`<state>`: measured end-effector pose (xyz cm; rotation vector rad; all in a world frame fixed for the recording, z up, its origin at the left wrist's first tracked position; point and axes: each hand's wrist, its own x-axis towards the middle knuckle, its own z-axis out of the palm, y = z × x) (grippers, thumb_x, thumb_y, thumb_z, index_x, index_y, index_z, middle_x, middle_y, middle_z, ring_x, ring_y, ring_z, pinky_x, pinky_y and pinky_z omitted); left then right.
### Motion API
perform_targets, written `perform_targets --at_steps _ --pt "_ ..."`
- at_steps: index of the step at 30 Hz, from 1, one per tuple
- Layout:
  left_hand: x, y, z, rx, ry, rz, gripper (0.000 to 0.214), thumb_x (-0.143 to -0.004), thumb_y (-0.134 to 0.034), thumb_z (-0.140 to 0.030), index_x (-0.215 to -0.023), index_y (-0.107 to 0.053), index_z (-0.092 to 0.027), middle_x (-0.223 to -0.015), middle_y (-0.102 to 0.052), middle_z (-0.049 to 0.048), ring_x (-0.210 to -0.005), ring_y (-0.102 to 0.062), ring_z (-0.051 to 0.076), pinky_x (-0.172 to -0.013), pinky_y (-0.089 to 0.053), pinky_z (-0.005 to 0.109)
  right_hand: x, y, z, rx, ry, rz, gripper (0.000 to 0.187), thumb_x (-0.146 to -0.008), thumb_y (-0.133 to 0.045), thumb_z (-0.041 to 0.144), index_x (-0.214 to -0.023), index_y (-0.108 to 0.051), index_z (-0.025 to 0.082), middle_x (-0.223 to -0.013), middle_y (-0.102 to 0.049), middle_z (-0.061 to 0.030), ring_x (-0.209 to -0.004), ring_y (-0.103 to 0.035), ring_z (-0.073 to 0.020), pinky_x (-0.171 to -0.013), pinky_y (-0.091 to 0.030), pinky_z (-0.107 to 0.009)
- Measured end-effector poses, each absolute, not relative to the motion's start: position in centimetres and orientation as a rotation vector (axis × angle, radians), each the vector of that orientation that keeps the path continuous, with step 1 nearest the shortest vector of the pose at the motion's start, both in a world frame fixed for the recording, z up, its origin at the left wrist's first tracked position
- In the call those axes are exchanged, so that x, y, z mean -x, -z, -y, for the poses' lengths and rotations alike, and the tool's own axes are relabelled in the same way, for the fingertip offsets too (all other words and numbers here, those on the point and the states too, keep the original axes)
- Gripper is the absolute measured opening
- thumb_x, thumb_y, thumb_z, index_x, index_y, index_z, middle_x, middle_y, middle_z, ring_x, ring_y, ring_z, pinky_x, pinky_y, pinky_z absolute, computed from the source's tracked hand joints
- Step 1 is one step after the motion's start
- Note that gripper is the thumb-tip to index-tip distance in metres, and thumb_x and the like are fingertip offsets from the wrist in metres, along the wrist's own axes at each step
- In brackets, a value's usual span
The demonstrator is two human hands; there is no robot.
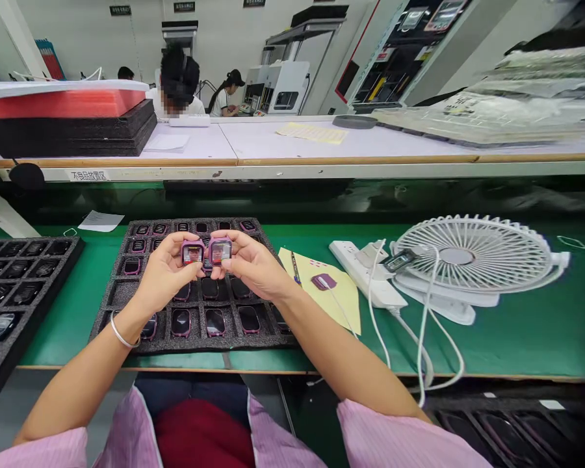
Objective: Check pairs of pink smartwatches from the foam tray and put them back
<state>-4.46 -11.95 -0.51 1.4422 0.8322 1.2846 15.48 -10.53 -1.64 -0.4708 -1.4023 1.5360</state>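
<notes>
My left hand [168, 268] is closed on a purple-framed smartwatch [193, 253] with its screen lit. Beside it, my right hand [249, 263] grips a second purple smartwatch [220, 251], also showing a lit screen. Both watches are held side by side, faces toward me, above a black foam tray [163, 341]. In the tray's compartments lie several more purple smartwatches, such as one in the front row [215, 322] with a dark screen. My forearms and hands cover part of the tray.
Right of the tray, a pen [296, 268] and a cabled purple piece [324, 281] lie on yellow paper [346, 309]. Beyond are a white power strip [365, 273], loose cables and a white fan [468, 253]. Another foam tray [53, 286] stands left; a shelf [253, 153] crosses behind.
</notes>
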Motion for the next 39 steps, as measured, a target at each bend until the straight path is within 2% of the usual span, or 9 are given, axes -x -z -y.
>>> perform_targets --at_steps 8,11,19,28,33,39 --pt "4.6 1.3 12.4 -1.411 -1.265 -0.823 0.046 -0.071 -0.078 -0.013 -0.111 -0.057 -0.020 -0.102 -0.068 0.0012 -0.067 -0.070 0.009 -0.064 -0.060 0.020 -15.6 2.7 10.8 0.452 -1.544 1.416 0.048 -0.081 -0.074 0.015 -0.126 -0.058 0.022 -0.104 -0.072 -0.0022 -0.077 -0.074 -0.0151 -0.074 -0.060 -0.029" --pt "4.6 1.7 12.5 -1.397 -1.237 -0.847 0.046 -0.071 -0.077 -0.014 -0.112 -0.056 -0.019 -0.102 -0.068 0.0016 -0.067 -0.070 0.009 -0.061 -0.059 0.020 -15.6 3.1 10.9 0.444 -1.567 1.390 0.048 -0.081 -0.072 0.012 -0.125 -0.059 0.022 -0.098 -0.072 0.0002 -0.076 -0.074 -0.0139 -0.073 -0.059 -0.027" --pt "4.5 1.9 12.5 -1.400 -1.210 -0.867 0.043 -0.075 -0.078 -0.019 -0.112 -0.057 -0.019 -0.109 -0.067 0.0044 -0.071 -0.068 0.010 -0.060 -0.059 0.020 -15.6 3.3 10.8 0.534 -1.604 1.340 0.039 -0.085 -0.078 0.025 -0.120 -0.062 0.020 -0.087 -0.073 -0.0002 -0.068 -0.073 -0.0170 -0.064 -0.059 -0.030" --pt "4.2 1.7 12.6 -1.370 -1.199 -0.926 0.039 -0.077 -0.078 -0.024 -0.109 -0.057 -0.018 -0.103 -0.069 0.0033 -0.061 -0.070 0.010 -0.055 -0.058 0.020 -15.8 3.5 10.8 0.539 -1.617 1.353 0.037 -0.088 -0.077 0.027 -0.121 -0.062 0.020 -0.085 -0.073 0.0003 -0.069 -0.074 -0.0167 -0.064 -0.059 -0.029" --pt "4.2 1.5 12.6 -1.381 -1.209 -0.959 0.035 -0.077 -0.078 -0.025 -0.105 -0.059 -0.017 -0.101 -0.069 0.0025 -0.058 -0.070 0.010 -0.053 -0.057 0.020 -15.9 3.6 10.8 0.524 -1.612 1.375 0.042 -0.085 -0.076 0.022 -0.124 -0.060 0.020 -0.089 -0.074 -0.0005 -0.070 -0.074 -0.0167 -0.066 -0.059 -0.029" --pt "4.4 1.6 12.6 -1.376 -1.199 -0.912 0.034 -0.080 -0.075 -0.027 -0.108 -0.060 -0.016 -0.104 -0.070 0.0046 -0.059 -0.073 0.012 -0.055 -0.059 0.022 -15.9 3.6 10.9 0.579 -1.600 1.364 0.040 -0.086 -0.079 0.029 -0.121 -0.062 0.019 -0.088 -0.072 -0.0007 -0.068 -0.074 -0.0175 -0.064 -0.059 -0.030"
